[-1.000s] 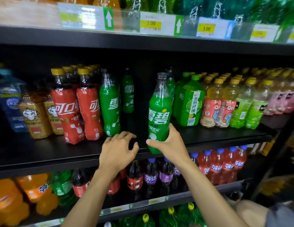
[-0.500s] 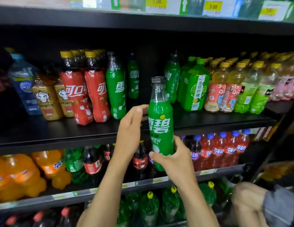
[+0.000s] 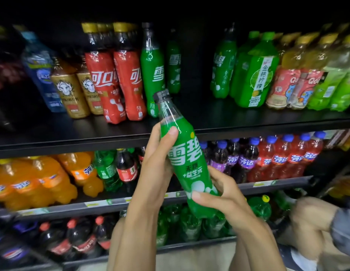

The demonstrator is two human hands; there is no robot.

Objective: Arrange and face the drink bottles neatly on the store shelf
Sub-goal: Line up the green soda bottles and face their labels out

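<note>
1. The green plastic soda bottle (image 3: 187, 159) has come off the black shelf (image 3: 248, 122) and is now tilted within both hands' fingers (image 3: 171, 133).
2. Left hand (image 3: 156, 169) grips its shoulder, right hand (image 3: 219, 194) its base.
3. Likely inspected before refacing.

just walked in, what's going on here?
A person holds one green bottle in both hands in front of the shelves, not set down. The left hand grips its upper part, with the thumb near the shoulder. The right hand grips its lower end. The bottle is tilted, cap up and to the left, label facing the camera. Behind it, the middle shelf has a bare stretch between two groups of standing green bottles.
</note>
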